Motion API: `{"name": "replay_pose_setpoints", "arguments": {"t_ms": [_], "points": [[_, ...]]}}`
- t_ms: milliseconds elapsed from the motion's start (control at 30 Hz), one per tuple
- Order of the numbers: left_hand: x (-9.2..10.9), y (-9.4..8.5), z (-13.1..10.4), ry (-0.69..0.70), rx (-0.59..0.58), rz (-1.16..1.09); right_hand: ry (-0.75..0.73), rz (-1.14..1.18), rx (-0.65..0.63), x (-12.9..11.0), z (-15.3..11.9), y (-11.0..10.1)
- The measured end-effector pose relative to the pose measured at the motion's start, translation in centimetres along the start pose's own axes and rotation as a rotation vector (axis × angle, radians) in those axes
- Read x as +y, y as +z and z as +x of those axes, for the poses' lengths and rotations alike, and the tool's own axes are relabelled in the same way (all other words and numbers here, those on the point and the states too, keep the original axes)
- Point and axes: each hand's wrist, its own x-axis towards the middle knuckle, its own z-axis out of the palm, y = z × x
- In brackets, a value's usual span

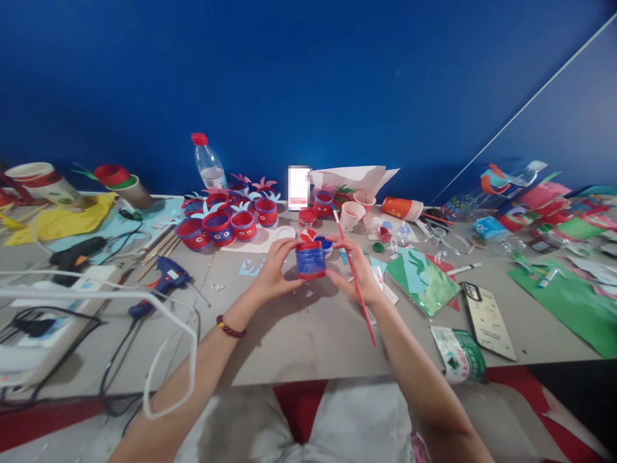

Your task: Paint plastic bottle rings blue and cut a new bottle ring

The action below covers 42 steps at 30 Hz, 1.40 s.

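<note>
While the left hand (274, 269) clasps the red-and-blue cup (311, 260) between thumb and fingers, the loosely curled right hand (364, 278) opposite holds a red paintbrush (356, 283).

Red-capped btl (209, 164) nr wall (289, 83), phone (488, 323) nr grn/wht packet (457, 355), blue glue gun (169, 276)

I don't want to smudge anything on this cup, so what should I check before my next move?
1. Cup supported: ok, the left hand grips its side.
2. Right hand free: not ok, it holds the brush.
3. Brush tip clear of the cup: ok, it points up and away.
4. Paint on the cup dry: cannot tell by sight.
5. Glue gun clear of both hands: ok, it lies apart on the left.
6. Bottle capped: ok, red cap on.
</note>
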Motion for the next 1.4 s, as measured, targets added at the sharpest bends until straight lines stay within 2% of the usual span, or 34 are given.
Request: {"name": "replay_pose_setpoints", "arguments": {"t_ms": [167,367,567,733,900,1000,1267,1400], "points": [[-0.3,0.0,0.1,0.018,0.109,0.128,0.098,0.141,0.239,0.5,0.2,0.2],[0.1,0.0,0.1,-0.023,0.075,0.12,0.265,0.44,0.354,1.2,0.1,1.0],[0.0,0.1,0.0,-0.036,0.049,0.14,0.346,0.532,0.358,1.0,0.3,0.9],[-0.2,0.1,0.0,0.015,0.064,0.168,0.386,0.568,0.269,0.6,0.2,0.7],[-0.1,0.0,0.2,0.054,0.034,0.177,0.402,0.481,0.165,-0.1,0.1,1.0],[0.0,0.0,0.2,0.04,0.02,0.181,0.375,0.393,0.194,-0.3,0.2,1.2],[-0.1,0.0,0.2,0.072,0.079,0.216,0.31,0.152,0.329,1.0,0.0,0.6],[-0.1,0.0,0.1,0.06,0.063,0.197,0.245,-0.084,0.26,0.5,-0.5,0.8]]}}
